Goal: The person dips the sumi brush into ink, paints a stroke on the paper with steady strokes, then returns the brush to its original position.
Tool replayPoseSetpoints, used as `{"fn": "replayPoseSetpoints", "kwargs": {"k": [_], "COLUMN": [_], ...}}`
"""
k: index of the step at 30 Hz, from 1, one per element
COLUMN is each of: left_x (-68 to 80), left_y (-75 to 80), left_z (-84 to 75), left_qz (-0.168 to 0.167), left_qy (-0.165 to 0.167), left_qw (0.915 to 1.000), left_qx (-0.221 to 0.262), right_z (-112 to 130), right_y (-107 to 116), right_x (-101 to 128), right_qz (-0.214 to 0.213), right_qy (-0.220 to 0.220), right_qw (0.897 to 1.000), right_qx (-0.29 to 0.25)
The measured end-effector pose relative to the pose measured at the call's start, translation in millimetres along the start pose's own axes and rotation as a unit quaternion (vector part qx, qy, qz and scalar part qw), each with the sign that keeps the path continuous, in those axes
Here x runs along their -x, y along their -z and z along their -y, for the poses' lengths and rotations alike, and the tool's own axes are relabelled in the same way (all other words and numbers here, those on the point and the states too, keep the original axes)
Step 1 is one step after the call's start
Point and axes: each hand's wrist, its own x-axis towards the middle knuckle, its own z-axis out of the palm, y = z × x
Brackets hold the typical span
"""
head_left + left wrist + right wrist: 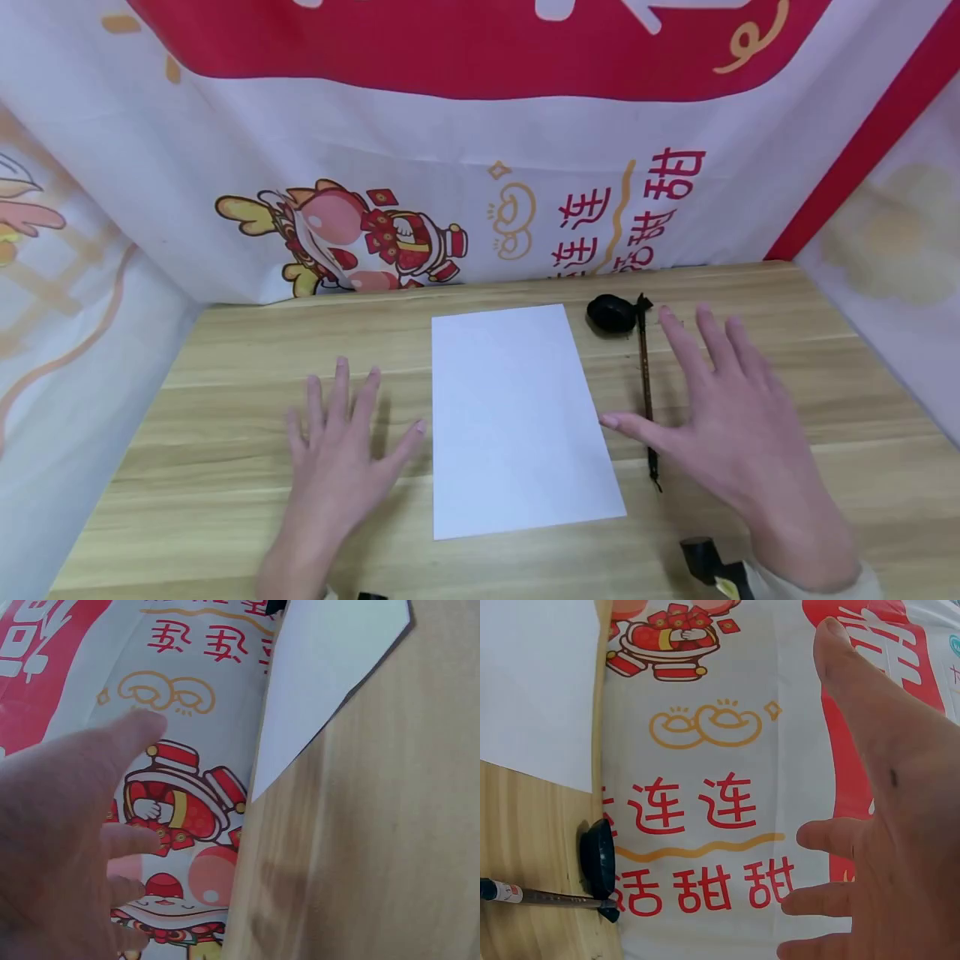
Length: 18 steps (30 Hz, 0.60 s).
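Observation:
A blank white sheet of paper [517,425] lies on the wooden table between the two hands. To its left, the left hand [337,467] is spread palm down, holding nothing. The right hand [738,425] is spread too, its thumb near the paper's right edge and its fingers empty. Under that thumb lies a writing brush [647,375] with a slim brown handle and a dark head. The brush head lies by a small black dish [611,314] at the back; whether it rests on the rim I cannot tell. In the right wrist view the dish [598,859] looks shallow and dark.
A white cloth [420,133] with red and cartoon prints hangs behind the table [240,400]. More printed cloth [67,250] closes off the left side. A black wrist strap piece [701,560] shows by the right wrist.

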Motion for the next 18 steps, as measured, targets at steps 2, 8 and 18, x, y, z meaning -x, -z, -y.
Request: {"fn": "replayPoseSetpoints", "kwargs": {"k": [2,8,18], "left_x": [-1.1,-4.9,-7.7], "left_y": [-4.0,-20.1,-38.1], "left_z": [-1.4,-5.6,-2.6], "left_qz": [-0.001,-0.035,-0.032], "left_qy": [-0.012,-0.065,-0.08], "left_qw": [0.9996,0.9902,0.9782], "left_qx": [0.024,0.119,0.189], "right_z": [-3.6,-18.2,-38.7], "right_y": [-0.2,-8.3,-27.5], "right_x": [-0.9,-4.7,-12.8], "right_qz": [-0.004,-0.064,-0.092], "right_qy": [0.011,0.075,0.115], "right_qw": [1.0,0.988,0.969], "right_qx": [-0.017,-0.12,-0.2]}}
